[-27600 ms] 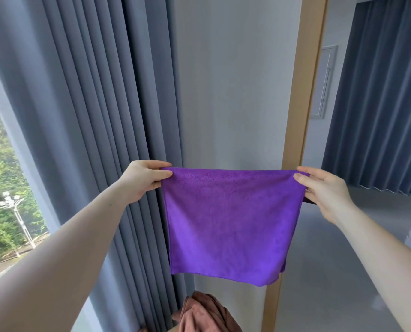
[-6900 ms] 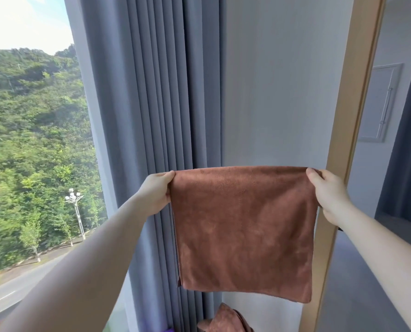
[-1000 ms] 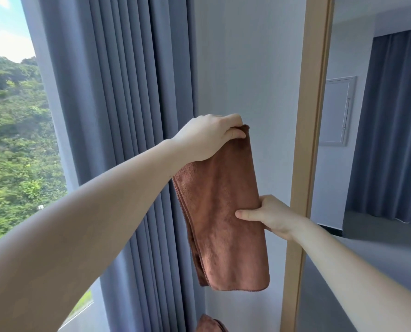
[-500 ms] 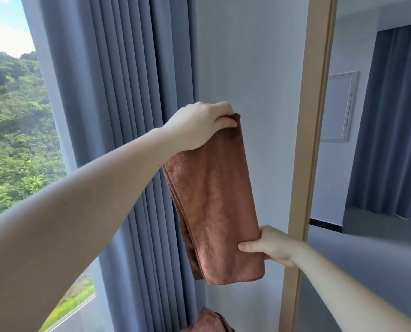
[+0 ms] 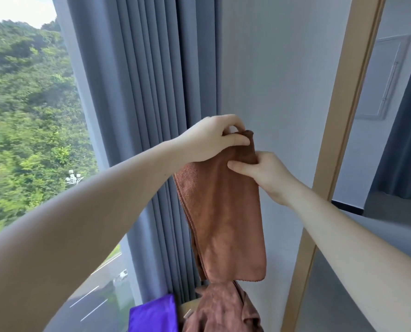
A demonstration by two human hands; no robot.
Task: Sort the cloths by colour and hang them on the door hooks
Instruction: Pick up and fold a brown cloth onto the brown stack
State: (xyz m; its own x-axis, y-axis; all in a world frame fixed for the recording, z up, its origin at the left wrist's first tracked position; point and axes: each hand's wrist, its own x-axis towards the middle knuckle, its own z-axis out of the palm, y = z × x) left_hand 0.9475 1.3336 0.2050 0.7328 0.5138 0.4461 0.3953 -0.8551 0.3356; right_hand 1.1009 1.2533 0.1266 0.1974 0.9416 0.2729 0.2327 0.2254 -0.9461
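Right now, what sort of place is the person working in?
Probably an upper-floor room in a flat or hotel. Long grey curtains hang beside a tall window overlooking wooded hills and a road below; a wood-trimmed doorway opens onto another curtained room. Both hands hold a brown cloth.

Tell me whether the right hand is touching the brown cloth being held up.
Touching. The head view shows the right hand pinching the brown cloth just below its top edge, thumb pressed on the fabric.
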